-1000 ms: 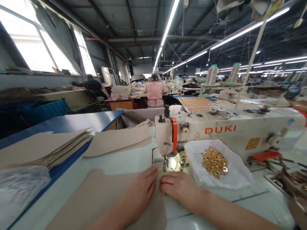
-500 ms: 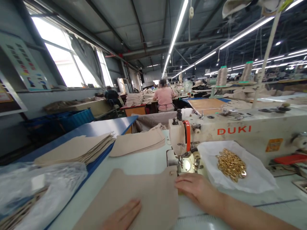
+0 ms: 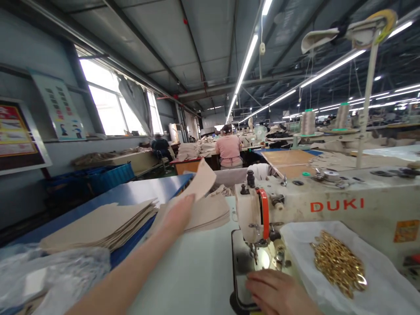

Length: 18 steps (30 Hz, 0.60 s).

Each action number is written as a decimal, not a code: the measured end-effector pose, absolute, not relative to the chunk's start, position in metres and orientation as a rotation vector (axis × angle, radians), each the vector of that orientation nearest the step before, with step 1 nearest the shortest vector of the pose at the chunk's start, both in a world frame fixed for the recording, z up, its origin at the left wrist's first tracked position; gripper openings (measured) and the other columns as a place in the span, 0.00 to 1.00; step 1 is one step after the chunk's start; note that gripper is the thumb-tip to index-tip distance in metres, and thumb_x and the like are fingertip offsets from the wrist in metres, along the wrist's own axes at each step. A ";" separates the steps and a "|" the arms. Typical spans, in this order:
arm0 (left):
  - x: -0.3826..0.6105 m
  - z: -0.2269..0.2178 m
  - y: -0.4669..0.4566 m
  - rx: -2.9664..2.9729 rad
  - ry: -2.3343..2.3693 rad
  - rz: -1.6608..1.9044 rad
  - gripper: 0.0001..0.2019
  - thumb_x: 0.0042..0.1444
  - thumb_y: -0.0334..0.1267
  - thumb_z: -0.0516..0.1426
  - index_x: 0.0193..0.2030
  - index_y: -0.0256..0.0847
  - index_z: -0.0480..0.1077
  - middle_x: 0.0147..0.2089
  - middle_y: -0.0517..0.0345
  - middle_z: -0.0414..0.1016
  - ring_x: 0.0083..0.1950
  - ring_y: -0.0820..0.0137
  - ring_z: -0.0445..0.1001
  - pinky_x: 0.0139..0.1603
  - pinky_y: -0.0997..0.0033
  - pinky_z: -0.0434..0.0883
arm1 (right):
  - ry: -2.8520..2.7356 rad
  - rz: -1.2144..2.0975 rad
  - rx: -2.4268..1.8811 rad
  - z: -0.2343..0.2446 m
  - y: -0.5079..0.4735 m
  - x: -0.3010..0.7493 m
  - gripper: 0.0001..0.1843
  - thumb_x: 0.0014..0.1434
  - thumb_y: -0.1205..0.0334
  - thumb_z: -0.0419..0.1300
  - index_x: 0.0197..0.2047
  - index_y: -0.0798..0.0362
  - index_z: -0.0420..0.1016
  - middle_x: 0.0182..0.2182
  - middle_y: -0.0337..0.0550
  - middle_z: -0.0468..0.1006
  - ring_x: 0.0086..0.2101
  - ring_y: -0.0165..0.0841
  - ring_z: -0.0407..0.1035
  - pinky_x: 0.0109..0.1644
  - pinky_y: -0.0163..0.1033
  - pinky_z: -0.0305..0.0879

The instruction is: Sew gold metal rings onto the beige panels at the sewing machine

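My left hand (image 3: 177, 215) is stretched out over the table and holds a beige fabric piece (image 3: 201, 183) lifted above the nearer stack of beige pieces (image 3: 210, 211). My right hand (image 3: 278, 293) lies at the bottom edge in front of the needle plate of the white DUKI sewing machine (image 3: 328, 205), its fingers curled flat on the bed; nothing shows in it. A heap of gold metal rings (image 3: 337, 262) lies on a white sheet (image 3: 387, 284) just right of that hand.
A second, larger stack of beige pieces (image 3: 98, 223) rests on the blue table edge at left, crumpled clear plastic (image 3: 52, 271) nearer me. Thread cones (image 3: 307, 122) stand behind the machine. A person in pink (image 3: 229, 151) sits at a far table.
The beige piece that lay flat before the needle has left the bed. My left hand moved forward and left with a beige piece toward the stack. The camera tilted up.
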<state>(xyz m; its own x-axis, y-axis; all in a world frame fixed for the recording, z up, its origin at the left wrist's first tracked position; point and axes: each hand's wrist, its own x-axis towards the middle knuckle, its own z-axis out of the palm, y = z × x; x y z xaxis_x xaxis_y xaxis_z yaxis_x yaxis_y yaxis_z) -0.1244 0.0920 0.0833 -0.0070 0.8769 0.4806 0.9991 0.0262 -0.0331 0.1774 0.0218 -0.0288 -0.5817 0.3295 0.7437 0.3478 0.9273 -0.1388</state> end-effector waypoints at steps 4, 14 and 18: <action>-0.121 0.017 0.103 -1.957 -2.046 -0.359 0.18 0.60 0.39 0.50 0.54 0.34 0.69 0.58 0.37 0.73 0.61 0.53 0.69 0.58 0.50 0.67 | -2.137 -0.135 -0.440 -0.035 0.030 0.174 0.10 0.66 0.60 0.52 0.40 0.48 0.75 0.34 0.38 0.83 0.30 0.31 0.78 0.37 0.30 0.74; -0.149 0.030 0.089 -1.784 -2.100 -0.307 0.24 0.63 0.44 0.49 0.61 0.31 0.62 0.68 0.37 0.59 0.69 0.55 0.56 0.66 0.55 0.58 | -2.354 0.084 -0.456 -0.037 0.030 0.182 0.12 0.64 0.65 0.52 0.47 0.48 0.73 0.40 0.43 0.82 0.38 0.35 0.78 0.43 0.34 0.76; -0.202 0.089 0.080 -1.590 -2.163 -0.339 0.25 0.63 0.41 0.45 0.62 0.26 0.57 0.70 0.34 0.53 0.71 0.51 0.50 0.67 0.52 0.54 | -2.394 0.180 -0.484 -0.038 0.029 0.187 0.14 0.62 0.69 0.54 0.49 0.47 0.72 0.42 0.43 0.81 0.41 0.35 0.77 0.46 0.34 0.74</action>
<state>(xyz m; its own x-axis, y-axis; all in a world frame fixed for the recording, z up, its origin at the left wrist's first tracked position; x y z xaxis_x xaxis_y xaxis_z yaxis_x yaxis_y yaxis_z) -0.2024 0.0799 0.0888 -0.2481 0.8426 0.4779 0.9484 0.3118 -0.0572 0.1867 0.0294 -0.0381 -0.7007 0.3886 0.5983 0.2948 0.9214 -0.2532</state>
